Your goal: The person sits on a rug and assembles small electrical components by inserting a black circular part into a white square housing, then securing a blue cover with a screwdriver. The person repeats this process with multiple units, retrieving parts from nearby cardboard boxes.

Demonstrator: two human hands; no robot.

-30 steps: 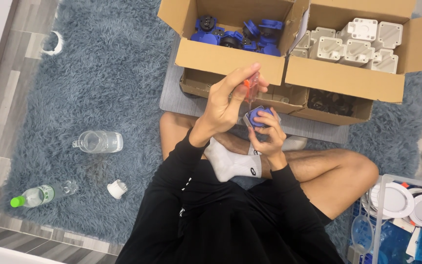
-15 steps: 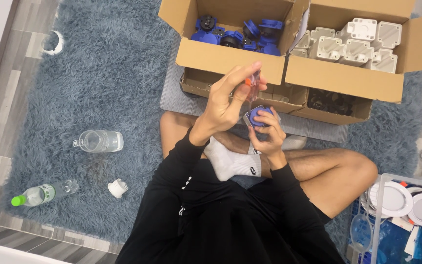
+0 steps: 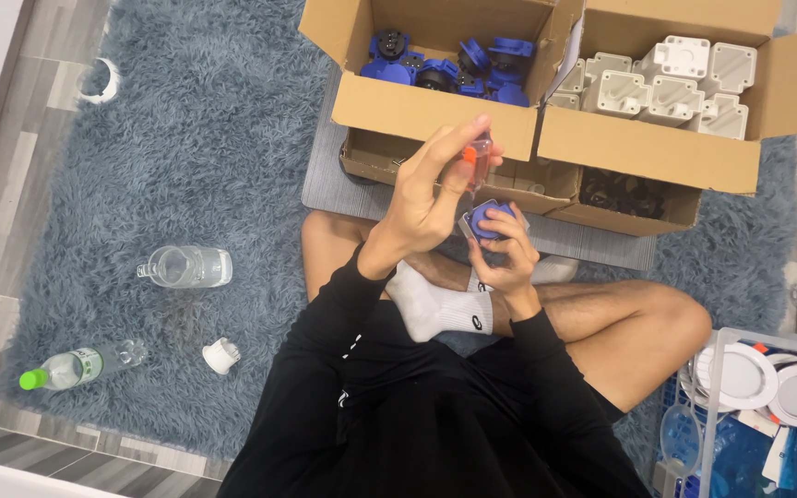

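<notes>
I sit cross-legged on a shaggy blue-grey rug (image 3: 196,157). My left hand (image 3: 424,201) is raised in front of me, shut on a small screwdriver (image 3: 478,159) with a clear and orange handle that points down. Just below it, my right hand (image 3: 511,263) grips a round blue part set in a pale housing (image 3: 489,219), held above my white sock. The screwdriver's tip meets the top of the blue part; the tip itself is hidden by my fingers.
Ahead stand an open cardboard box of blue parts (image 3: 435,109) and one of white housings (image 3: 648,146), both atop a lower box (image 3: 546,189). A clear jar (image 3: 186,266), green-capped bottle (image 3: 71,366) and white cap (image 3: 221,355) lie left. Round white lamps (image 3: 758,378) sit at right.
Almost nothing has moved. My left hand shifted very slightly with the screwdriver over the blue part; my right hand keeps the same hold.
</notes>
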